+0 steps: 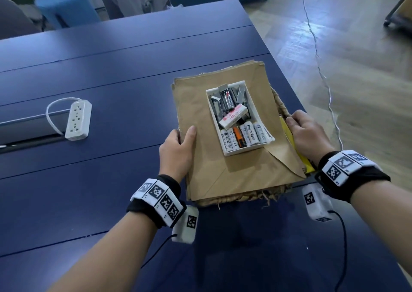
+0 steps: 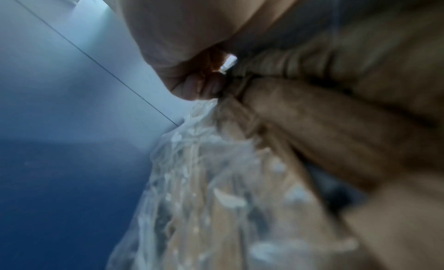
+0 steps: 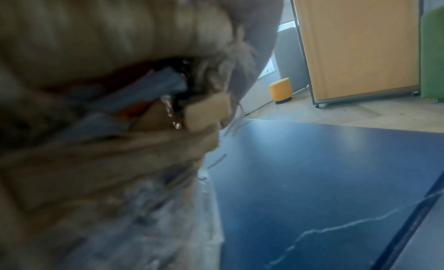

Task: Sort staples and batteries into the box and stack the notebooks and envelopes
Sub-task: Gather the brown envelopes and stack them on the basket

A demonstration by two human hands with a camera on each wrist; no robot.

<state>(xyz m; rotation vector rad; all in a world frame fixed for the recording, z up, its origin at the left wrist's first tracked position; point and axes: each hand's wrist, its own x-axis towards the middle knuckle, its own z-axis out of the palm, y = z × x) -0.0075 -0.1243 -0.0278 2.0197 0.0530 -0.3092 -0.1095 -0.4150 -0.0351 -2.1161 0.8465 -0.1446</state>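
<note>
A white box holds several batteries, loose staples and a small white packet. It sits on a stack of brown envelopes. A yellow notebook shows beneath them at the right. The whole stack lies in a frayed woven tray. My left hand grips the stack's left edge, thumb on top of the envelope. In the left wrist view its fingers curl under the woven tray. My right hand grips the tray's right rim, seen blurred in the right wrist view as the tray.
The blue table carries a white power strip at the left. The table's right edge runs close beside my right hand, with wood floor and a thin cable beyond. A blue stool stands behind; a wooden partition and a yellow stool stand farther off.
</note>
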